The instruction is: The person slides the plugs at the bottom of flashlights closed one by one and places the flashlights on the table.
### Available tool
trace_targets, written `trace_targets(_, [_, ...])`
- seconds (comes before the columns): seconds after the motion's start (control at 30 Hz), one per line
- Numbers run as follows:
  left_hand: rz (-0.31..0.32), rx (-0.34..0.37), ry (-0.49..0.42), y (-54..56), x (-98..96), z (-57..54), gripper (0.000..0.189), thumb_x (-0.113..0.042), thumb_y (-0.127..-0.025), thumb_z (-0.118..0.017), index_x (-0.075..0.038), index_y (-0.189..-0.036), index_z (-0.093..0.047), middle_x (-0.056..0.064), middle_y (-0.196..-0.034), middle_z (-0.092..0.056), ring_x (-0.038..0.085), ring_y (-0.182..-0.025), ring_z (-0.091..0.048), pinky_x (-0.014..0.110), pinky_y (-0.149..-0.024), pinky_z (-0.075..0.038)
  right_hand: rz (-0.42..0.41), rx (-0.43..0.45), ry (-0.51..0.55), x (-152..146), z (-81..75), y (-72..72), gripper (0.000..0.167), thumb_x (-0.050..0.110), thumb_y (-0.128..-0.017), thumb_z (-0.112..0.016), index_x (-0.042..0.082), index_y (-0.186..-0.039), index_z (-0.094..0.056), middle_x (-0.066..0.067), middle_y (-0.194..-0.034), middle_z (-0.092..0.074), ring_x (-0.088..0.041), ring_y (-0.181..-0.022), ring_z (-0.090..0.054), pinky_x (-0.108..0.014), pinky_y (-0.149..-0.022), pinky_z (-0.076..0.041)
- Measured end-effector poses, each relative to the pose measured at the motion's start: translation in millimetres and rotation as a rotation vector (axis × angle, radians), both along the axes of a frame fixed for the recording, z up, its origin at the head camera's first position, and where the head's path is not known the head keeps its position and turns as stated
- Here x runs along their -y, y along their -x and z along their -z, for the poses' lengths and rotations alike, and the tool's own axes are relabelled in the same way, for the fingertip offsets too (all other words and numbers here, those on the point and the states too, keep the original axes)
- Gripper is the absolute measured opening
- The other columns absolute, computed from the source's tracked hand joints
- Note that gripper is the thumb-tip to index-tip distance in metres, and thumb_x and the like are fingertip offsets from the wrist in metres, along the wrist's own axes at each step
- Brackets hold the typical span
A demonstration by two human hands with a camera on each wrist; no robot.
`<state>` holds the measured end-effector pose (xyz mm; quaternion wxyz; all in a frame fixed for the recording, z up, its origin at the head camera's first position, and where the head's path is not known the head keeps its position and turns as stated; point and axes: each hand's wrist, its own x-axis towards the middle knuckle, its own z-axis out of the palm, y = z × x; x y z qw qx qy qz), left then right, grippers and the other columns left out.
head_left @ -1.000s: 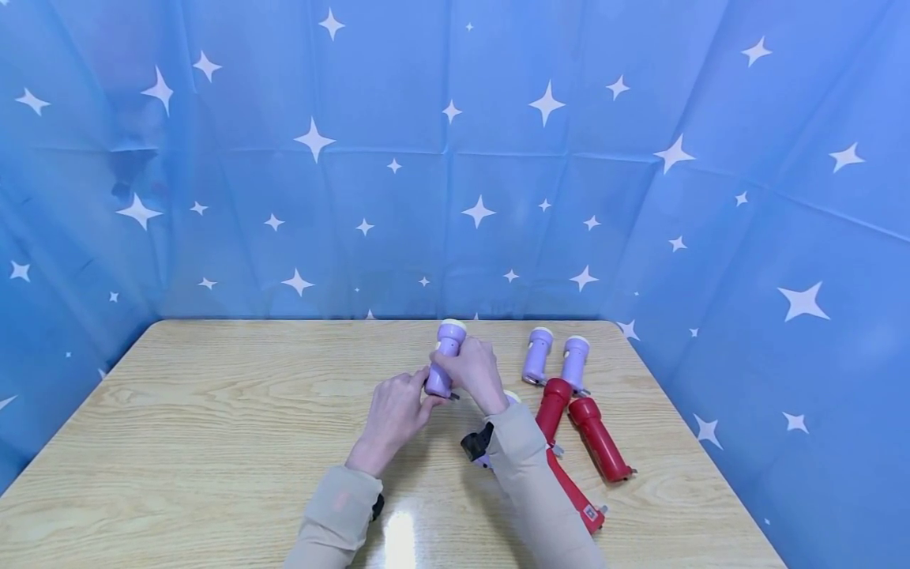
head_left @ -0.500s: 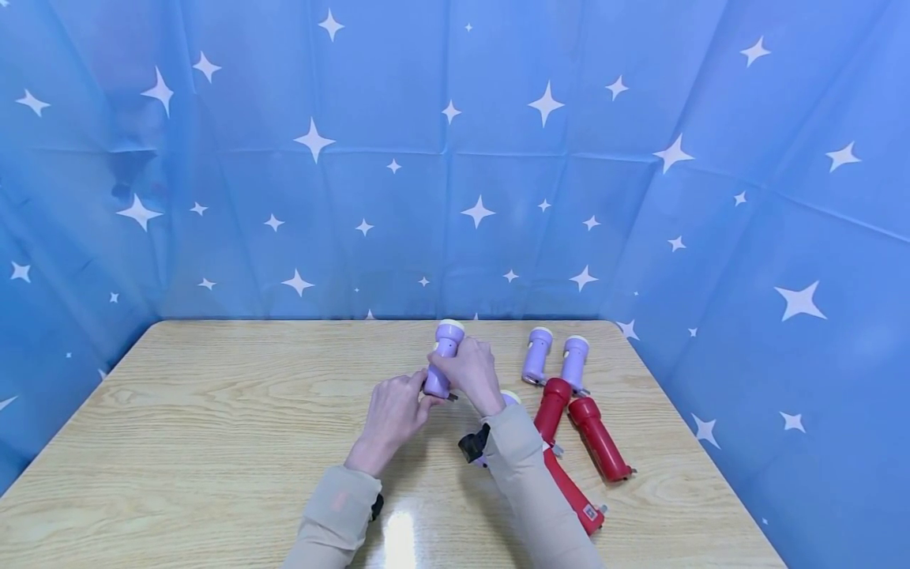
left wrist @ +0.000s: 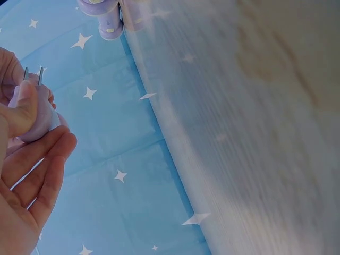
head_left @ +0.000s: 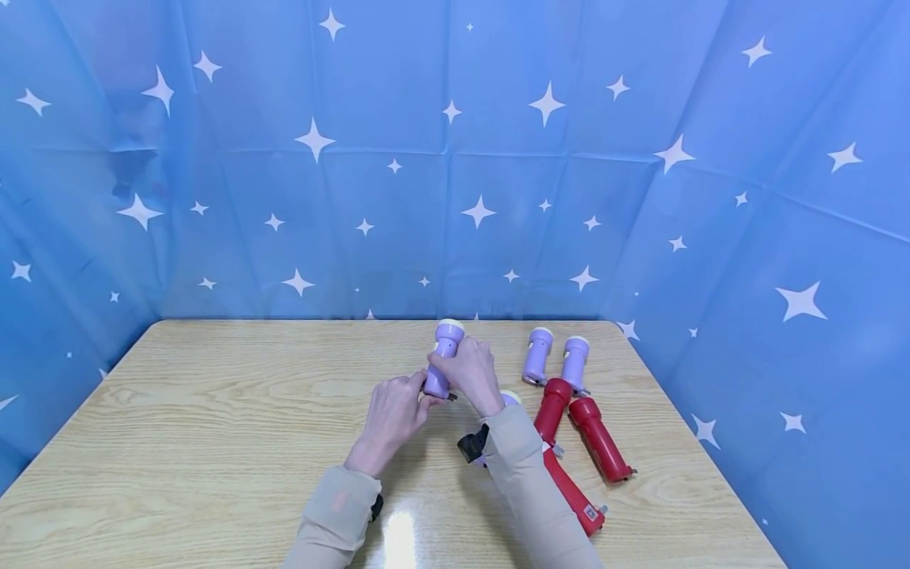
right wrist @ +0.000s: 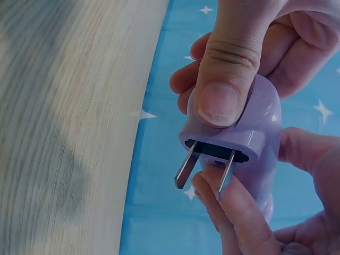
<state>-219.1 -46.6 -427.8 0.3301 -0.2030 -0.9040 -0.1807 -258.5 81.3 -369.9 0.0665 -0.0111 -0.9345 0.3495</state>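
"Torch, lilac: pos?"

"Approx mid-table, btwn both hands. Looks lifted off the wood; exact gap, can't tell. Long axis runs away from the person, far end leaning slightly R. Pale lens cap far, two metal prongs near, pointing R."

"Hands?"

"Both full, same torch. L hand pinches the near end, thumb just beside the prongs. R hand grips the barrel further fwd, from the R."

"So L's nearer the prongs?"

"Yep. Key relation imo: L at prong end, R ahead of it, torch axis fwd/back btwn them."

"What's nearby?"

"R side: two more lilac torches near the far edge; three red torches closer in, one partly behind the R sleeve. Another lilac torch, mostly hidden by that sleeve."

"Outer stuff?"

"Black wrist device on R, wood-grain table under it all, blue star curtain behind."
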Motion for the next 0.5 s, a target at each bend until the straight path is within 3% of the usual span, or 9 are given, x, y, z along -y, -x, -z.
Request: trace_targets(0.5, [0.002, 0.009, -0.001, -0.5, 1.3, -0.1, 0.026, -0.026, -0.073, -0.079, -0.006, -0.082, -0.064, 0.002, -0.053, -0.053, 0.014, -0.045, -0.044, 0.027, -0.041, -0.035, -0.005, -0.011, -0.001, 1.6, 0.2, -0.8, 0.036, 0.033, -0.077, -0.072, 0.0, -0.086, -0.061, -0.011, -0.073, -0.061, -0.016, -0.056, -0.054, -0.022, -0.045, -0.04])
